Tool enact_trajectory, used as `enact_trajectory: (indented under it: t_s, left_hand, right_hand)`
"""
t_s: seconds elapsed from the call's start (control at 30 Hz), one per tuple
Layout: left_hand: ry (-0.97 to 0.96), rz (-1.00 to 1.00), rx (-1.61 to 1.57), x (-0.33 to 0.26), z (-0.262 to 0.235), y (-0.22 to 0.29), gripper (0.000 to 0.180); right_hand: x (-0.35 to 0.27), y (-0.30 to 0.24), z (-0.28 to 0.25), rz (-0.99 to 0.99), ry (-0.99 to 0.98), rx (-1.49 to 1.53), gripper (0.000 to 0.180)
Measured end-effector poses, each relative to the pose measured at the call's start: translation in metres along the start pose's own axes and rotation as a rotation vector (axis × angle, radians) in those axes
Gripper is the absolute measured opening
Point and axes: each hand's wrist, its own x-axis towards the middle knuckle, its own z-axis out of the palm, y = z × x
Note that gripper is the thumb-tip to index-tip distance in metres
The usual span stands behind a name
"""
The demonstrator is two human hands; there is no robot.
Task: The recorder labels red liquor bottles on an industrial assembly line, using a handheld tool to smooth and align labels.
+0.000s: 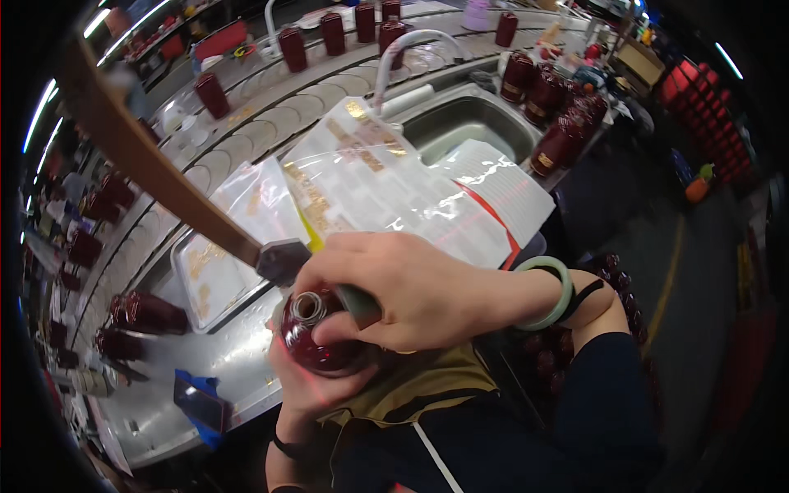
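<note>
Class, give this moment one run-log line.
left hand: supports dark-red bottle; right hand: touches its shoulder; bottle: uncapped; ahead: glossy sheets, sink

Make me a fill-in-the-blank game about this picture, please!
1. The left hand and right hand are both at one dark ____ bottle.
2. A pale green bangle circles the ____ wrist.
3. The curved tap by the sink is coloured ____.
4. The big shiny sheet carries small patches coloured ____.

Missing words: red; right; white; gold.
</note>
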Motion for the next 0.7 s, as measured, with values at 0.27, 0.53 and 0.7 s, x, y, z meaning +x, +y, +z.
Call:
enact_trajectory:
  t_s: [0.27, 0.53, 0.7]
  left_hand:
    - [-0.287, 0.31, 0.199, 0.061, 0.069, -0.011, 0.138]
    - [0.064, 0.204, 0.199, 0.063, 0.024, -0.024, 0.089]
    - [0.276, 0.22, 0.268, 0.066, -0.014, -0.04, 0.072]
  right_hand:
    - [-0.074, 0.029, -0.058, 0.035, 0.3, -0.132, 0.03]
    - [-0.084, 0.141, -0.213, 0.324, 0.798, -0.289, 0.023]
    - [-0.038, 0.245, -0.315, 0.413, 0.93, -0.695, 0.033]
